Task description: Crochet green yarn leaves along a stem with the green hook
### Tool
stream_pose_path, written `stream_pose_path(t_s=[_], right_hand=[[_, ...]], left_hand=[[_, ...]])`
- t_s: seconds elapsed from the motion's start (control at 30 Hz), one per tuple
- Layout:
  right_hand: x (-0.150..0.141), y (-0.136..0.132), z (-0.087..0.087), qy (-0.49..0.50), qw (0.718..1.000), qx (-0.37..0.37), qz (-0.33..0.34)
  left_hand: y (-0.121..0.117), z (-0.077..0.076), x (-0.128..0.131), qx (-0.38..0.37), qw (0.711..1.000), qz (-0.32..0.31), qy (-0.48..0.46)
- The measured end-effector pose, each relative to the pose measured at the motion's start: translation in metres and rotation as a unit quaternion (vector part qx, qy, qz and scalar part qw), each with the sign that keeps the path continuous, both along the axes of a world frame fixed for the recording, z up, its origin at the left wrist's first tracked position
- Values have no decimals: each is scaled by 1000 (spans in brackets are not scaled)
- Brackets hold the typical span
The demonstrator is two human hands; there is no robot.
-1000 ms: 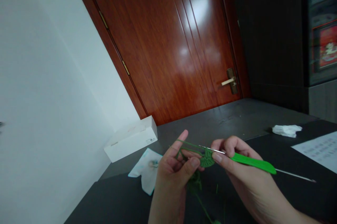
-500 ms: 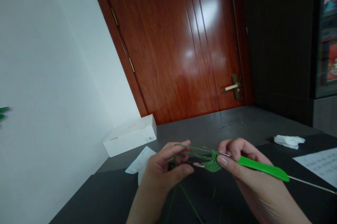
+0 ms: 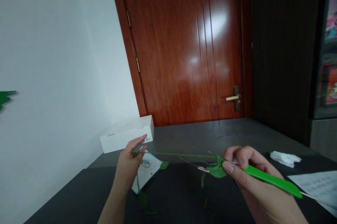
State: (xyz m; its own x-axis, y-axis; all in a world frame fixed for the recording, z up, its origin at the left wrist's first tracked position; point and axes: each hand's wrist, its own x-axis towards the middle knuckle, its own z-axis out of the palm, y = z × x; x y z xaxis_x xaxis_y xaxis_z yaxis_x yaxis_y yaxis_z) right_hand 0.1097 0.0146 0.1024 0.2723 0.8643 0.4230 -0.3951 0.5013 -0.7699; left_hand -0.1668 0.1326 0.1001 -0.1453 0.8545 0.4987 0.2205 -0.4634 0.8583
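Observation:
My right hand (image 3: 255, 178) is closed around a crochet hook (image 3: 273, 181) with a bright green handle, its thin metal tip pointing left. Pinched at the same fingertips is a small green crocheted piece (image 3: 217, 170), and a pink stitch marker (image 3: 202, 169) hangs at its left edge. A taut strand of green yarn (image 3: 179, 154) runs from the piece to my left hand (image 3: 129, 162), which holds it with index finger and thumb extended; the other fingers are partly hidden. Below and beside that hand are green leaf shapes, one dark (image 3: 143, 200) and one lighter (image 3: 164, 165).
A white sheet (image 3: 151, 171) lies on the dark table (image 3: 179, 199) behind my left hand. Farther back, a white box (image 3: 126, 134) stands against the wall. On the right are a crumpled white tissue (image 3: 285, 159) and a printed paper (image 3: 318, 185). A wooden door (image 3: 181, 59) rises behind.
My left hand has moved left, away from the right hand, and the yarn between them is drawn out longer. The right hand still grips the hook and crocheted piece. The view has tilted slightly.

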Motion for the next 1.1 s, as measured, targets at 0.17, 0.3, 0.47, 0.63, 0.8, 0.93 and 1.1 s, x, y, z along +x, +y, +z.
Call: stream_pose_path(t_s=[0.17,0.3,0.47,0.63,0.8,0.93,1.1], right_hand=[[4,-3,3,-5,1000,5,-11],[5,-4,5,-9,1000,10,-11],[10,-4,5,-18,1000,9,-20],[15,-5,10,-10,998,12,-54],[15,-7,14,-11,997,25,-79],[18,-6,14,-2,997,24,-74],[24,-6,13,5,997,25,-78]], left_hand=[[2,-9,-20,-113,987,-99,-51],[6,-19,-35,-165,972,-149,-78],[13,-37,-54,-218,961,-153,-80],[18,-51,-69,-271,954,-112,-52],[34,-60,-76,-285,958,10,-33],[38,-58,-87,-224,965,125,-58],[29,-61,-103,-163,961,214,-62]])
